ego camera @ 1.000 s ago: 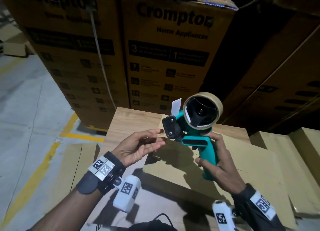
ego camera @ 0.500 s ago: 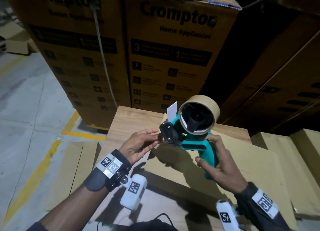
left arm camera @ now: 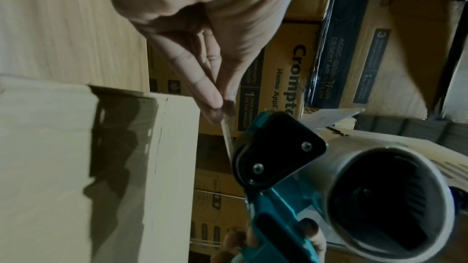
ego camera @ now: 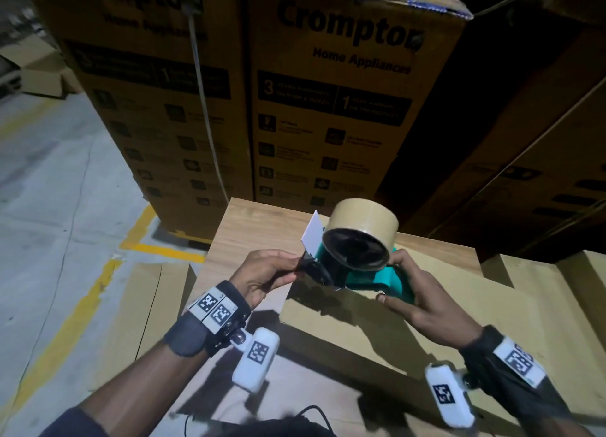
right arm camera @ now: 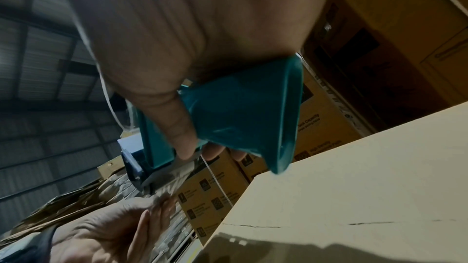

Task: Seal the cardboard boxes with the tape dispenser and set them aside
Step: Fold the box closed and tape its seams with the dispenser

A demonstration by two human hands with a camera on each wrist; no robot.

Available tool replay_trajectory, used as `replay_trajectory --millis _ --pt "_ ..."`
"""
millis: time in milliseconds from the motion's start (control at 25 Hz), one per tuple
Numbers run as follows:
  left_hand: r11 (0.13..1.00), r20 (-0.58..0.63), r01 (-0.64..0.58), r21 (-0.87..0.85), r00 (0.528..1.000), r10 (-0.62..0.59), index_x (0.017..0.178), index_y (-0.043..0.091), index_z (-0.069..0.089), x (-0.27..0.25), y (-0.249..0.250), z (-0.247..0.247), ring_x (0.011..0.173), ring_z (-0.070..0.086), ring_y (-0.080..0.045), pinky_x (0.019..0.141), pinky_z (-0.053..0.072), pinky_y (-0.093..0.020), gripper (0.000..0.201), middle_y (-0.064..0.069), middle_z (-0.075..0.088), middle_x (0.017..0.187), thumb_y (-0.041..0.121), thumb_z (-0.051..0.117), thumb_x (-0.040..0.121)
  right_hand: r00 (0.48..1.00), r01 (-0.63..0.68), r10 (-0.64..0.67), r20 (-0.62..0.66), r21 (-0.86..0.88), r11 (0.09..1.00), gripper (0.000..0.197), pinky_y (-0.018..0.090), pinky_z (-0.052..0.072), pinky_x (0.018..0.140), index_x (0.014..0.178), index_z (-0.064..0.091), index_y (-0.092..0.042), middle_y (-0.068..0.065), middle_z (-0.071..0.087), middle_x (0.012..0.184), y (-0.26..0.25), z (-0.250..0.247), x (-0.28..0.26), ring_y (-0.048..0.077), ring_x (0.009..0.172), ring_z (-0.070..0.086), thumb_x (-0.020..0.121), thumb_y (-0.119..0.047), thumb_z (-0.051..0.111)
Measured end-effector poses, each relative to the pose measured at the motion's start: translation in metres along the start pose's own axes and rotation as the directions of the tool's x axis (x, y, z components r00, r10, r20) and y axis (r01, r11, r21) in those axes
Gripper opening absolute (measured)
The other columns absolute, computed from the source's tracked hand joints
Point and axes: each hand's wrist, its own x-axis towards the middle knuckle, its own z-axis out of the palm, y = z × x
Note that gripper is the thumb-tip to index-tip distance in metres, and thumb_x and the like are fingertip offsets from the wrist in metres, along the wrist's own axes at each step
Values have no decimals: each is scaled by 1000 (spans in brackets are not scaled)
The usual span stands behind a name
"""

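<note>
Right now the teal tape dispenser (ego camera: 377, 277) is up in the air in front of me, above the cardboard box (ego camera: 410, 325) that lies flat on the wooden table (ego camera: 262, 226). My right hand (ego camera: 423, 302) is wrapped round its handle, thumb along the near side and fingers curled behind, as the right wrist view shows with the teal grip (right arm camera: 243, 115) pressed into my palm. A brown tape roll (ego camera: 364, 233) sits on the hub, its open core turned toward me, and a small white tab (ego camera: 313, 233) sticks up beside it. My left hand (ego camera: 265, 276) is at the black front plate (left arm camera: 276, 151) of the tool, thumb and forefinger closed together on the loose end of the tape (left arm camera: 226, 133); the left wrist view shows the fingertips (left arm camera: 215, 105) pinching that thin clear strip just where it leaves the nose. Both wrists carry black bands with printed square markers and a white camera pod. Beyond the table stand tall stacked cartons (ego camera: 344, 108) printed "Crompton Home Appliances", with a white strap (ego camera: 203, 108) hanging down between them. More flat cardboard (ego camera: 557, 289) lies to my right, and to my left a grey concrete floor (ego camera: 49, 190) carries yellow painted lines (ego camera: 82, 305).
</note>
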Motion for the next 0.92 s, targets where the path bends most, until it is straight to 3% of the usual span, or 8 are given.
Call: replay_trajectory --millis 80,120,240,280,400,480,640,920 --pt "999 -16 -37 -26 999 36 86 -6 75 8 8 -6 68 75 -19 59 61 -22 5 -24 75 87 -6 76 81 1000 -23 23 4 -56 998 53 60 53 82 125 43 -40 -10 64 112 4 -11 2 25 96 64 93 -7 70" --pt "997 -32 -63 -44 998 61 88 -7 75 16 13 -15 73 75 -21 65 63 -24 16 -26 75 91 -2 80 74 999 -45 44 -15 -81 996 55 58 54 83 123 43 -43 -16 63 114 5 -20 0 22 99 63 92 -6 71" --pt "995 -53 -100 -20 994 98 96 -9 73 32 21 -34 86 75 -25 83 63 -31 31 -27 74 102 0 82 68 992 -120 117 -51 -78 990 78 31 55 84 114 42 -64 -41 57 113 1 -48 -11 -3 107 59 88 4 71" --pt "995 -36 -96 -19 995 95 97 -9 73 36 20 -34 88 76 -26 83 62 -31 27 -26 75 102 -2 81 72 990 -134 129 -54 -89 987 79 28 54 84 117 42 -60 -46 55 110 3 -54 -12 -10 107 57 87 7 70" --pt "997 -31 -80 -13 996 79 102 -8 72 47 11 -30 88 76 -25 77 63 -27 24 -24 76 101 -4 79 80 981 -193 189 -43 -129 973 58 46 54 90 119 47 -33 -31 59 113 21 -57 -5 1 107 59 87 10 69" --pt "998 -37 -56 -20 998 55 106 -9 72 54 4 -30 86 77 -24 73 62 -24 28 -24 76 101 -3 80 80 980 -197 195 -30 -172 965 58 58 52 90 114 46 -37 -18 60 114 32 -52 0 12 104 59 86 8 70" --pt "1000 -39 7 -21 999 -8 105 -10 72 62 -4 -37 81 77 -22 68 62 -22 28 -24 76 98 -3 80 79 978 -203 207 -8 -231 951 62 55 54 87 111 44 -47 -22 60 117 46 -43 4 8 105 60 86 4 70" --pt "999 -13 0 -35 1000 0 109 -11 71 69 -9 -40 75 75 -19 61 60 -19 41 -22 75 93 3 83 73 974 -224 227 -12 -223 949 57 60 54 83 114 46 -41 -16 62 114 64 -35 2 17 102 62 85 2 70"
